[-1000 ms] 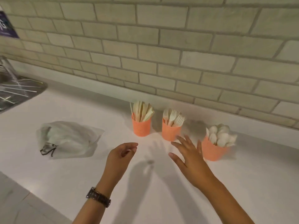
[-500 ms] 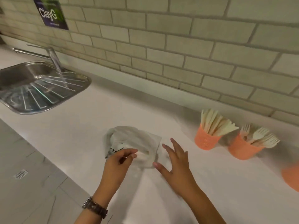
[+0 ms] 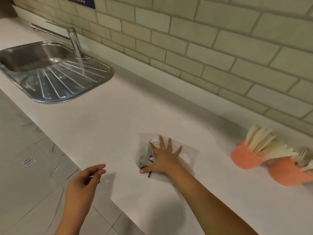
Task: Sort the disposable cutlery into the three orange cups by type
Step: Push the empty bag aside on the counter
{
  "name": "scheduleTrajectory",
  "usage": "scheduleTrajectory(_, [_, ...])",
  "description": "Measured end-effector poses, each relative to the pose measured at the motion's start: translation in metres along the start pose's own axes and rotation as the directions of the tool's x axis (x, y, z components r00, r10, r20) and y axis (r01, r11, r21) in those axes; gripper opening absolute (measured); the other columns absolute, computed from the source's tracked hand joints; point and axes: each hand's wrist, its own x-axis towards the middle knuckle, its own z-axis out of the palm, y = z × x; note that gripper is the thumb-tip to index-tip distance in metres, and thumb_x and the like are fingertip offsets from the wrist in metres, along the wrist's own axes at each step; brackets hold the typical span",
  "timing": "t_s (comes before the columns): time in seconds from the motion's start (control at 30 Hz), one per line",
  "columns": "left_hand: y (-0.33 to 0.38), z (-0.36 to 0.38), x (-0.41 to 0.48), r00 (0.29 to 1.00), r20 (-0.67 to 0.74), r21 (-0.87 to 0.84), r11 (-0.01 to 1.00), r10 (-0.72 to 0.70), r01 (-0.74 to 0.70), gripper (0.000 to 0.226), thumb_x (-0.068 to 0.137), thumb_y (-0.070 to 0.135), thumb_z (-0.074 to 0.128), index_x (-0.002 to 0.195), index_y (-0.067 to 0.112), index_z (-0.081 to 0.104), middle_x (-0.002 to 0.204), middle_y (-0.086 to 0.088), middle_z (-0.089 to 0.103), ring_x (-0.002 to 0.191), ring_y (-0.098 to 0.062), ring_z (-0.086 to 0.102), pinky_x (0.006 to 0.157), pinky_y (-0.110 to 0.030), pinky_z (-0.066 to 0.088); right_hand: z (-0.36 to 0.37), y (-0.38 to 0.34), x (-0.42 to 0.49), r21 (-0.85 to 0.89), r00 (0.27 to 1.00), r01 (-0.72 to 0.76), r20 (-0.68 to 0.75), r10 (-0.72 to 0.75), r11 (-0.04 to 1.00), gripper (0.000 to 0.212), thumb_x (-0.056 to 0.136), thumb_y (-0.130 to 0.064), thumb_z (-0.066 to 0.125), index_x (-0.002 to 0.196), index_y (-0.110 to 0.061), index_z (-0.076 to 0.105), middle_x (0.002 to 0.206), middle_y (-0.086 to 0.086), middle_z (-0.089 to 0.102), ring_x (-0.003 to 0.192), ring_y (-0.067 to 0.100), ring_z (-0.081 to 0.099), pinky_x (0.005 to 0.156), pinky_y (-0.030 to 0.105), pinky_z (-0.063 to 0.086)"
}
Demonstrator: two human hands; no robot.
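Two orange cups show at the right edge. The nearer-left cup (image 3: 243, 157) holds pale knives (image 3: 264, 143). The second cup (image 3: 286, 173) holds forks (image 3: 303, 154) and is partly cut off. The third cup is out of view. A clear plastic bag (image 3: 186, 154) lies flat on the white counter (image 3: 118, 126). My right hand (image 3: 163, 158) rests on the bag with fingers spread straight. My left hand (image 3: 84, 182) hovers near the counter's front edge, fingers loosely curled, holding nothing.
A steel sink with drainboard (image 3: 55, 77) and a tap (image 3: 72, 36) sit at the far left. A brick wall (image 3: 203, 48) backs the counter. Tiled floor (image 3: 25, 167) lies below the counter's front edge.
The view has swung left, so the cups slid to the right edge and one left the frame. My right hand reached forward and landed flat on the plastic bag.
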Motion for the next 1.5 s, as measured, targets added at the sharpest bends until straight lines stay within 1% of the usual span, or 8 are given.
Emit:
scheduleTrajectory(0.2, [-0.011, 0.021, -0.020, 0.986, 0.164, 0.080, 0.997, -0.010, -0.004, 0.018, 0.088, 0.013, 0.059, 0.087, 0.028, 0.069, 0.089, 0.009, 0.071, 0.078, -0.014, 0.063, 0.063, -0.009, 0.044, 0.013, 0.029, -0.041, 0.114, 0.972, -0.112, -0.195, 0.132, 0.987, 0.083, 0.078, -0.064, 0.054, 0.147, -0.040, 0.014, 0.159, 0.005, 0.003, 0.142, 0.032, 0.013, 0.107, 0.060, 0.019])
scheduleTrajectory(0.47, [-0.011, 0.058, -0.111, 0.901, 0.425, 0.091, 0.986, 0.086, -0.137, 0.016, 0.088, 0.012, 0.059, 0.094, 0.021, 0.071, 0.089, 0.014, 0.068, 0.079, -0.016, 0.061, 0.061, -0.003, 0.043, 0.104, 0.071, -0.221, 0.094, 0.888, -0.147, -0.426, 0.173, 0.985, 0.056, 0.081, -0.048, 0.041, 0.132, -0.027, 0.040, 0.120, 0.005, 0.062, 0.098, 0.028, 0.062, 0.079, 0.042, 0.049])
scheduleTrajectory(0.67, [-0.042, 0.073, -0.237, 0.794, 0.591, 0.055, 0.974, 0.145, -0.219, 0.019, 0.088, 0.011, 0.058, 0.090, 0.027, 0.068, 0.088, 0.010, 0.069, 0.077, -0.015, 0.060, 0.063, -0.008, 0.046, 0.174, 0.093, -0.396, 0.564, 0.813, -0.082, -0.439, 0.382, 0.822, 0.058, 0.087, -0.010, 0.057, 0.140, -0.023, 0.038, 0.125, -0.003, 0.054, 0.111, 0.017, 0.054, 0.093, 0.027, 0.041])
scheduleTrajectory(0.83, [-0.090, 0.073, -0.363, 0.715, 0.686, 0.026, 0.977, 0.137, -0.212, 0.021, 0.088, 0.010, 0.058, 0.086, 0.029, 0.066, 0.086, 0.009, 0.067, 0.073, -0.002, 0.060, 0.066, -0.008, 0.047, 0.257, 0.104, -0.545, 0.668, 0.684, -0.060, -0.514, 0.518, 0.741, 0.033, 0.076, 0.007, 0.057, 0.102, -0.013, 0.051, 0.110, -0.003, 0.046, 0.092, -0.001, 0.041, 0.079, 0.005, 0.037])
scheduleTrajectory(1.07, [-0.148, 0.085, -0.493, 0.516, 0.856, 0.150, 0.948, 0.016, -0.279, 0.025, 0.088, 0.009, 0.058, 0.085, 0.032, 0.066, 0.086, 0.006, 0.069, 0.070, -0.009, 0.058, 0.060, -0.005, 0.046, 0.386, 0.117, -0.683, 0.879, 0.601, -0.219, -0.219, 0.768, 0.423, 0.028, 0.073, 0.012, 0.058, 0.090, -0.010, 0.059, 0.107, -0.004, 0.048, 0.096, -0.012, 0.047, 0.086, -0.004, 0.030])
scheduleTrajectory(1.2, [-0.174, 0.109, -0.527, 0.470, 0.880, 0.228, 0.930, -0.069, -0.290, 0.020, 0.087, 0.009, 0.058, 0.089, 0.026, 0.067, 0.076, 0.013, 0.069, 0.070, -0.010, 0.057, 0.067, -0.013, 0.048, 0.445, 0.148, -0.704, 0.918, 0.522, -0.319, -0.037, 0.852, 0.235, 0.028, 0.076, 0.005, 0.063, 0.102, -0.004, 0.062, 0.115, 0.007, 0.049, 0.099, 0.013, 0.053, 0.083, -0.005, 0.030])
scheduleTrajectory(1.33, [-0.224, 0.152, -0.533, 0.420, 0.899, 0.299, 0.877, -0.126, -0.377, 0.022, 0.088, 0.011, 0.057, 0.087, 0.031, 0.066, 0.067, 0.033, 0.065, 0.059, 0.007, 0.055, 0.066, -0.008, 0.047, 0.521, 0.204, -0.690, 0.862, 0.467, -0.495, 0.155, 0.870, 0.112, 0.033, 0.085, -0.006, 0.058, 0.118, -0.006, 0.059, 0.129, 0.014, 0.048, 0.112, 0.029, 0.053, 0.090, 0.018, 0.039])
scheduleTrajectory(1.5, [-0.316, 0.224, -0.526, 0.397, 0.911, 0.313, 0.807, -0.107, -0.500, 0.025, 0.089, 0.014, 0.056, 0.085, 0.037, 0.065, 0.069, 0.026, 0.067, 0.069, -0.004, 0.059, 0.067, -0.011, 0.044, 0.640, 0.300, -0.648, 0.699, 0.397, -0.709, 0.292, 0.870, 0.089, 0.039, 0.087, -0.005, 0.047, 0.124, -0.015, 0.056, 0.135, 0.012, 0.046, 0.122, 0.034, 0.045, 0.103, 0.046, 0.040])
